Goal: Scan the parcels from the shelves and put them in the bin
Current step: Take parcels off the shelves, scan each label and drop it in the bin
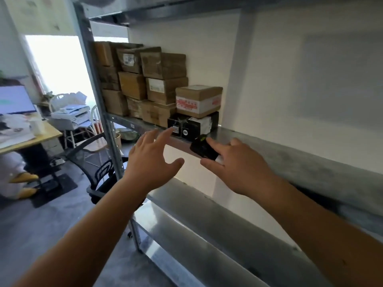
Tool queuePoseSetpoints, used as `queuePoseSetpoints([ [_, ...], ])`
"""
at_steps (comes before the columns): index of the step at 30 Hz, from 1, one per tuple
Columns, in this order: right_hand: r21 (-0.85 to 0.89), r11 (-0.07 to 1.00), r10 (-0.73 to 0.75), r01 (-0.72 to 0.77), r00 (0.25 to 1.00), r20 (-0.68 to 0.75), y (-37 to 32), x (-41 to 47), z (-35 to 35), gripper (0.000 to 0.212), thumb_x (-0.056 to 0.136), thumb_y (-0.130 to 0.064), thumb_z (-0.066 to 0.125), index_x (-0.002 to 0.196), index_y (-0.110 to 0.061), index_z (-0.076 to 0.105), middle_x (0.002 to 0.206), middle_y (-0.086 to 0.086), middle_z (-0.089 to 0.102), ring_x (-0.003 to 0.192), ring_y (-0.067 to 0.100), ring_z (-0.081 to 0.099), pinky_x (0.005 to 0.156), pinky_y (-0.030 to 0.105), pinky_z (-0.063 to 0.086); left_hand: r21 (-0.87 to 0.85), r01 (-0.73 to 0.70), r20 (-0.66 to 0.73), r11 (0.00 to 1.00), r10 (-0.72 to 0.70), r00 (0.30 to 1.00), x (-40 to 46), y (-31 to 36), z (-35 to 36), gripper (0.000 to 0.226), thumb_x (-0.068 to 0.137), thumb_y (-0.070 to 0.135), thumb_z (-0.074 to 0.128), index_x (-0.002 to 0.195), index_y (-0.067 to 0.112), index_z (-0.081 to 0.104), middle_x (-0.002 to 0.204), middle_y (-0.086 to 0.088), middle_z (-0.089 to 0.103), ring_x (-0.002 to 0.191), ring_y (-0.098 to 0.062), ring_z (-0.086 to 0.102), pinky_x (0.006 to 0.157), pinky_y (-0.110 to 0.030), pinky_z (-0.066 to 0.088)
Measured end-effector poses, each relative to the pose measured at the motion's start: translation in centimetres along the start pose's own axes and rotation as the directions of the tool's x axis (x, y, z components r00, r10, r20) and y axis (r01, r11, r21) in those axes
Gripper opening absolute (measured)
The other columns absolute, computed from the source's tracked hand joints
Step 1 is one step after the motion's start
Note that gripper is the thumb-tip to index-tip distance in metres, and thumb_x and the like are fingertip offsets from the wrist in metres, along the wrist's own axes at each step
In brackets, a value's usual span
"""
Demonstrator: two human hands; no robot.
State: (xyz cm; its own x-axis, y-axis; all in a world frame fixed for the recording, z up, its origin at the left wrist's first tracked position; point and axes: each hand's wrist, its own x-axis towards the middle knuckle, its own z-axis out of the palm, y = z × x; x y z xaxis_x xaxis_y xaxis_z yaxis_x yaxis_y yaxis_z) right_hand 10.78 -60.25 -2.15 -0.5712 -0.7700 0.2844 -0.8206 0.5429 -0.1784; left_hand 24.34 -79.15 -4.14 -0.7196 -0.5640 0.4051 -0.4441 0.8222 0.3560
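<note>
Red print on the white-banded parcel [199, 101] too blurred to read, left hand [152, 157] fingers spread toward the black box [192, 126], right hand [238, 162] pinching a black scanner [204, 149]

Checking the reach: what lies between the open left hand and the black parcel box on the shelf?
Nothing: in the head view only the bare metal shelf edge separates the left hand from the black parcel box.

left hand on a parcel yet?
No: the left hand is open with spread fingers, just short of the black box on the shelf.
</note>
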Motion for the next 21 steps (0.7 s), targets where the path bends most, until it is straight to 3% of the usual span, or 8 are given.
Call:
queuePoseSetpoints([
  [3,-0.024,1.0,-0.001,0.0,0.999,-0.032,-0.2,2.7,-0.7,0.073,0.095,-0.08,0.032,0.161,-0.049,0.02,0.144,0.005,0.048,0.121,0.025,0.054,0.09,0.038,0.052,0.043,-0.068,-0.003,0.997,0.069,0.998,2.7,-0.3,-1.0,0.086,0.089,0.059,0.067,0.161,0.045,0.021,0.169,-0.002,0.025,0.157,-0.031,0.02,0.123,-0.058,0.024],
  [11,-0.032,0.994,0.1,-0.103,0.991,-0.093,-0.6,8.8,-1.6,0.071,0.098,-0.074,0.038,0.16,-0.048,0.019,0.126,0.005,0.05,0.107,0.025,0.055,0.087,0.04,0.052,0.028,-0.222,0.048,0.975,0.221,0.974,11.6,-0.9,-2.8,0.088,0.086,0.06,0.07,0.159,0.047,0.021,0.168,-0.001,0.026,0.155,-0.032,0.023,0.121,-0.062,0.03],
  [18,-0.049,0.964,0.249,-0.262,0.952,-0.18,-0.7,11.6,-1.3,0.069,0.098,-0.074,0.034,0.16,-0.049,0.02,0.109,0.002,0.047,0.097,0.025,0.055,0.08,0.038,0.052,-0.135,-0.304,0.105,0.943,0.319,0.942,19.4,-1.3,-3.4,0.085,0.09,0.056,0.069,0.16,0.046,0.024,0.167,-0.002,0.026,0.152,-0.033,0.027,0.121,-0.058,0.033],
  [21,-0.066,0.936,0.329,-0.345,0.927,-0.179,-0.4,12.5,-0.7,0.068,0.097,-0.075,0.032,0.158,-0.05,0.022,0.105,0.003,0.047,0.094,0.026,0.056,0.082,0.04,0.054,-0.25,-0.293,0.139,0.923,0.334,0.932,22.0,-1.3,-2.8,0.081,0.089,0.054,0.073,0.159,0.04,0.035,0.162,-0.002,0.034,0.145,-0.029,0.039,0.118,-0.048,0.04],
])
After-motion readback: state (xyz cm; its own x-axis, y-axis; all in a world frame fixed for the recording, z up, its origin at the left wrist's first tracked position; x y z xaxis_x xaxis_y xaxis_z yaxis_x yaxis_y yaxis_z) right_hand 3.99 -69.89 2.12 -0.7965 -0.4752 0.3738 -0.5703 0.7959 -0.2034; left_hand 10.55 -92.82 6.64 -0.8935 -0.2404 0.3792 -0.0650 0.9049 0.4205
